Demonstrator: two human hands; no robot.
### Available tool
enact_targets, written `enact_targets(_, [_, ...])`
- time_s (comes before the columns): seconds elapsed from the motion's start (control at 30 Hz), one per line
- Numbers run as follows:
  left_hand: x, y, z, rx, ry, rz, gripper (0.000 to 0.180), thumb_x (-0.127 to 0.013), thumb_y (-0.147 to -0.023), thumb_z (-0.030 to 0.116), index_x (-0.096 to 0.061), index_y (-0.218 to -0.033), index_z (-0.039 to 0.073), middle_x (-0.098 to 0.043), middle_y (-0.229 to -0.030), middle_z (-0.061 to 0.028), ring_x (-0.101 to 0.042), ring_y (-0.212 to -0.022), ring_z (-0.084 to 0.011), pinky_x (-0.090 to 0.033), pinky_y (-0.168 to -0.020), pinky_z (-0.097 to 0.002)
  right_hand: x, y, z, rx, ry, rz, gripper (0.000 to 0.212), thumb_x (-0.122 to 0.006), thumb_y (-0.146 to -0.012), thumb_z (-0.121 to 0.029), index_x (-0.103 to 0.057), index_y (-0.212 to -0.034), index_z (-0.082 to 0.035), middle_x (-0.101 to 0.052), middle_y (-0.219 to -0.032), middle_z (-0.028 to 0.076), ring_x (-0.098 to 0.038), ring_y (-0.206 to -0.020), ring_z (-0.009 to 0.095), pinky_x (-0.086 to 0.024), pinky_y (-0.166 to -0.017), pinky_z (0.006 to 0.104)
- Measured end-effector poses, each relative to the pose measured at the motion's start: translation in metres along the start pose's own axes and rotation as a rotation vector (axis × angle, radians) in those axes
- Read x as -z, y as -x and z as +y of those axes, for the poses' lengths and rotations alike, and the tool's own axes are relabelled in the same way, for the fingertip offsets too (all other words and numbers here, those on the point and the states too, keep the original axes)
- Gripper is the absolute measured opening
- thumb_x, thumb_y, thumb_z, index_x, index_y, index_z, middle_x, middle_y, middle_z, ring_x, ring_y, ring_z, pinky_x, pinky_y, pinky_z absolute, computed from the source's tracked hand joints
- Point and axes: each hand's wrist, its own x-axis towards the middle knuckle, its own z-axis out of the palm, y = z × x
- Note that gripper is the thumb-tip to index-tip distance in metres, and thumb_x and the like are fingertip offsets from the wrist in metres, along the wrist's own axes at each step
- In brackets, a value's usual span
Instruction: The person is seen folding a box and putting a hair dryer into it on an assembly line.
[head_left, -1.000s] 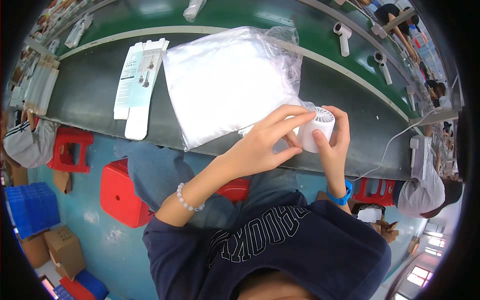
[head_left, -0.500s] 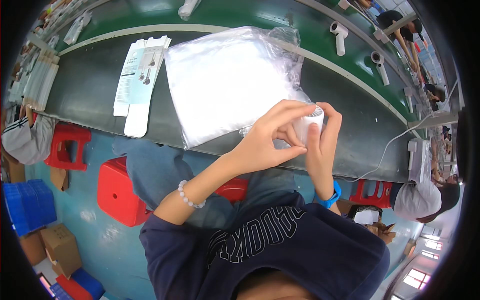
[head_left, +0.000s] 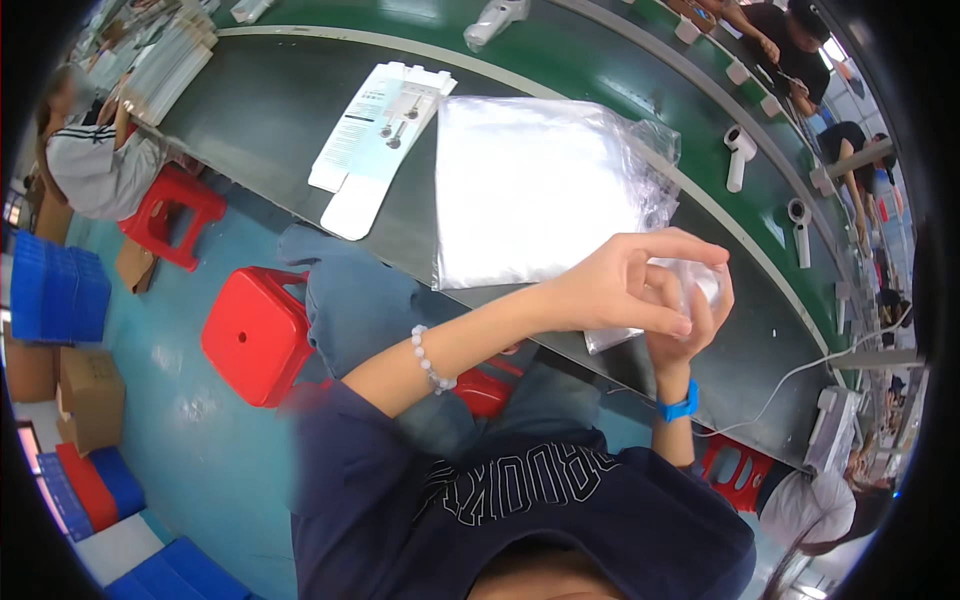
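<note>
A small white cylindrical part [head_left: 708,286], partly hidden by fingers, is between my hands over the table's front edge. In the earlier frame its end shows fan-like vanes; now it looks blurred, and clear film seems to lie about it. My right hand [head_left: 690,335], with a blue wristband, grips it from the right and below. My left hand [head_left: 620,285], with a beaded bracelet, curves round it, index finger across the top, thumb in front, other fingers against its side. Beside them lies a stack of clear plastic bags [head_left: 535,190]. Flattened printed cartons [head_left: 375,140] lie farther left.
Behind the dark table [head_left: 270,130] runs a green conveyor [head_left: 620,75] carrying white handheld devices with round heads [head_left: 738,155]. A white cable [head_left: 775,385] crosses the table's right end. A red stool [head_left: 255,335] stands at left. Other people sit or stand nearby.
The view has turned, so table and bags sit farther right in the picture. Both hands still surround the white part, whose vaned end no longer shows. My left index finger now reaches over its top.
</note>
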Motion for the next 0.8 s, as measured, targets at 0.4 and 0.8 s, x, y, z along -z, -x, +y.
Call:
enact_targets(0.4, [0.19,0.058,0.114,0.537,-2.198,1.075,0.098,-0.081,-0.057,0.043,-0.04,-0.138,0.007,-0.038,-0.143,-0.0219,-0.037,-0.127,-0.0495,-0.038,-0.096,-0.0569,-0.142,-0.141,0.213,-0.492,-0.431,0.103,0.052,-0.057,-0.094,-0.037,-0.044,-0.125,0.002,-0.051,-0.122,0.017,-0.051,-0.111,0.024,-0.038,-0.098,0.0335])
enact_targets(0.8, [0.197,0.074,0.128,0.949,-1.874,1.035,0.129,-0.078,-0.047,0.068,-0.025,-0.147,0.006,-0.043,-0.134,-0.0243,-0.044,-0.125,-0.0404,-0.039,-0.097,-0.0559,-0.235,-0.084,0.313,-0.949,-0.356,-0.041,0.055,-0.059,-0.09,-0.046,-0.05,-0.115,0.003,-0.06,-0.106,0.015,-0.057,-0.097,0.024,-0.044,-0.087,0.0356])
